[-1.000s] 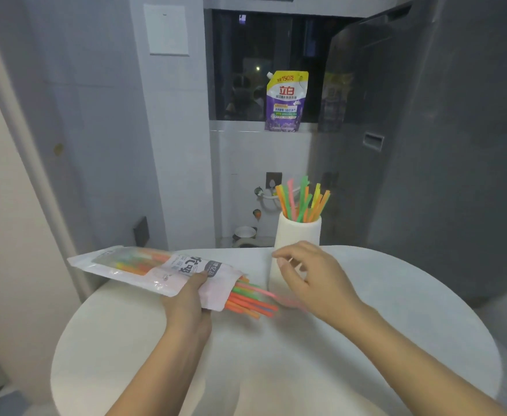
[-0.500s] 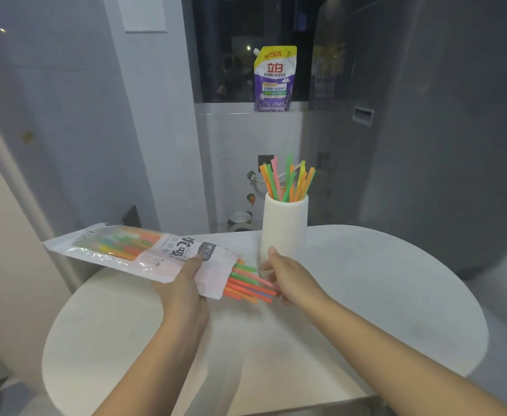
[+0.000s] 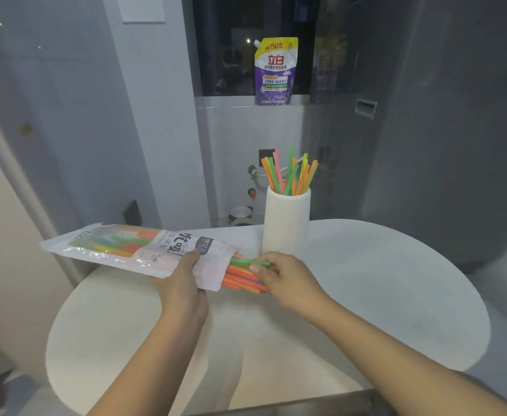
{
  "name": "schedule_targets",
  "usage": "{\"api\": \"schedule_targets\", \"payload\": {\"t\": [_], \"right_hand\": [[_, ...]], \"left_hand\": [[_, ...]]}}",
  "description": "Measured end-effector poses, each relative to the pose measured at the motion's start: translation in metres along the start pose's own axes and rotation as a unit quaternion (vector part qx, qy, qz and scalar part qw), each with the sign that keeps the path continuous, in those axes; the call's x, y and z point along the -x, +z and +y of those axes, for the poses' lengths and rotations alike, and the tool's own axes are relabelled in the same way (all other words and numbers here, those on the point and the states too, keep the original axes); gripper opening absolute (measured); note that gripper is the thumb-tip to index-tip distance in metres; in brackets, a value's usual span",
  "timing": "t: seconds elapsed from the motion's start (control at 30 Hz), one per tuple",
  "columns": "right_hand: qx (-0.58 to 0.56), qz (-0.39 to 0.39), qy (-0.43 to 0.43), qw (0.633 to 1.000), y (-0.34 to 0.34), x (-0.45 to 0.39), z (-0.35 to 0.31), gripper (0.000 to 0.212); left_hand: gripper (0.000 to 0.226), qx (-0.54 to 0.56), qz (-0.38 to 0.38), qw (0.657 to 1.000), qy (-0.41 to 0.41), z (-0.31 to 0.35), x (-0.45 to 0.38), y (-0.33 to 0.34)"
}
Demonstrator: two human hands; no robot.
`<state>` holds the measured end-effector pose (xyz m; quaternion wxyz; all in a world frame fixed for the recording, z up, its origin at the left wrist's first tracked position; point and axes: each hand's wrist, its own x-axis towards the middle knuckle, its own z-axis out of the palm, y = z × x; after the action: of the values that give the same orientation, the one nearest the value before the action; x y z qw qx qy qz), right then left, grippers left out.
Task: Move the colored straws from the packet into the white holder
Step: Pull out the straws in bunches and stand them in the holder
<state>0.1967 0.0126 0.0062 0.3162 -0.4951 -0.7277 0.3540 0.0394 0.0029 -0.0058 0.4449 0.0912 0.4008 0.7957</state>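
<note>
A white and clear straw packet (image 3: 132, 249) lies slanted above the round white table (image 3: 366, 295), and my left hand (image 3: 183, 283) grips it near its open right end. Orange and green straws (image 3: 240, 279) stick out of that opening. My right hand (image 3: 288, 279) pinches the tip of a green straw (image 3: 247, 262) between thumb and fingers, just right of the packet mouth. The white cylindrical holder (image 3: 286, 222) stands upright behind my right hand, with several orange, green, pink and yellow straws (image 3: 289, 174) in it.
A purple and yellow refill pouch (image 3: 274, 72) stands on the window ledge behind. A dark grey appliance (image 3: 456, 130) rises at the right, close to the table's far edge. A wall corner (image 3: 156, 130) is at the left rear.
My right hand has come down and left from beside the holder to the packet mouth and closed on a green straw. The left hand still holds the packet.
</note>
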Motion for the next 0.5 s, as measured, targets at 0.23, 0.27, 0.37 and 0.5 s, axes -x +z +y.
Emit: {"api": "schedule_targets", "payload": {"t": [0.23,0.27,0.37,0.5], "right_hand": [[-0.043,-0.009,0.042,0.998,-0.028,-0.003,0.003,0.023],[-0.075,-0.006,0.054,0.996,-0.028,-0.002,0.001,0.026],[-0.169,0.001,0.105,0.980,-0.025,0.001,-0.001,0.038],[-0.229,-0.026,0.134,0.964,-0.017,0.005,-0.003,0.065]], "left_hand": [[0.059,0.021,0.043,0.999,0.002,0.009,-0.006,-0.002],[0.059,0.026,0.048,0.999,0.000,0.009,-0.006,-0.002],[0.060,0.036,0.062,0.997,-0.005,0.010,-0.005,-0.002],[0.061,0.040,0.082,0.996,-0.016,0.011,-0.003,0.001]]}}
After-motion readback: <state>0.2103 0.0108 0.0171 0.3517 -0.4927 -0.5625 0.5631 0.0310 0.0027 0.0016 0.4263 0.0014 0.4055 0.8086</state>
